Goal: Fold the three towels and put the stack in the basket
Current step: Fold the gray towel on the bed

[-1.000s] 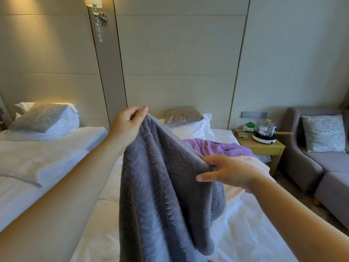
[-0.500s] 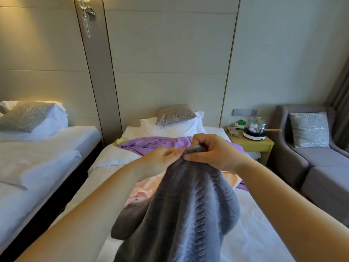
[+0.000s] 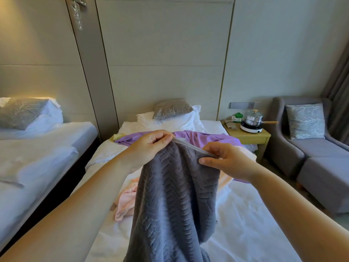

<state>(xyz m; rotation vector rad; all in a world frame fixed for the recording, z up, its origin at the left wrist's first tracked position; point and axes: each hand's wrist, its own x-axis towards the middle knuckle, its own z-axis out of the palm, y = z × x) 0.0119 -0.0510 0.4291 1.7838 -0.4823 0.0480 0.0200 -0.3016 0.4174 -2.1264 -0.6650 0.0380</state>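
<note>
A grey towel (image 3: 175, 201) with a zigzag weave hangs in the air over the white bed (image 3: 245, 224). My left hand (image 3: 151, 144) pinches its top hem at the left. My right hand (image 3: 224, 161) pinches the same hem a short way to the right, and the hem runs taut between them. Behind the grey towel a purple towel (image 3: 196, 138) lies spread across the bed. A pink towel (image 3: 125, 201) lies crumpled on the sheet, partly hidden by the grey one. No basket is in view.
A second bed (image 3: 37, 157) stands at the left across a dark gap. Pillows (image 3: 173, 118) lie at the headboard. A yellow nightstand (image 3: 249, 138) at the right carries a pot on a hotplate. A grey armchair (image 3: 311, 157) sits further right.
My hands came together at the towel's top edge, then slid apart along the hem. The view turned left and tipped down toward the bed.
</note>
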